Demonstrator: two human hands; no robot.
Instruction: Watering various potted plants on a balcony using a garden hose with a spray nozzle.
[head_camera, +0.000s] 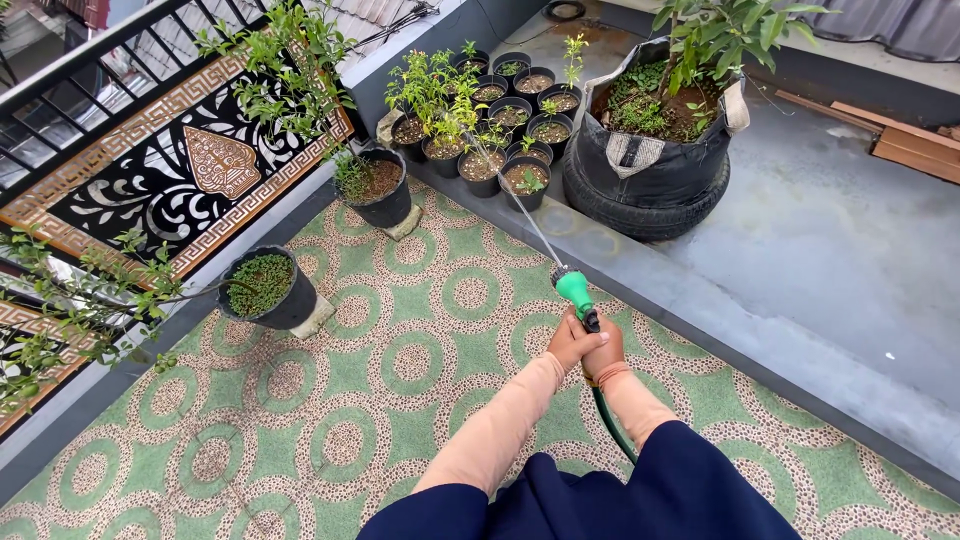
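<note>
Underfoot: green patterned carpet (400, 360) with ringed circles, then a wet grey concrete floor (840, 250) past a low step. My left hand (572, 340) and right hand (606, 352) both clench the green hose nozzle (576, 290), spraying a thin jet at clustered small black pots (505, 110). Ornate railing (190, 160) left; rubber tyre planter (650, 170) right.

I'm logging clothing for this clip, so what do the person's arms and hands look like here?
Both arms wear snug peach inner sleeves that reach the wrists, under wide dark navy outer sleeves that end partway down the forearms. The left hand and right hand are bare: no gloves, and no rings or watch that I can make out.
</note>
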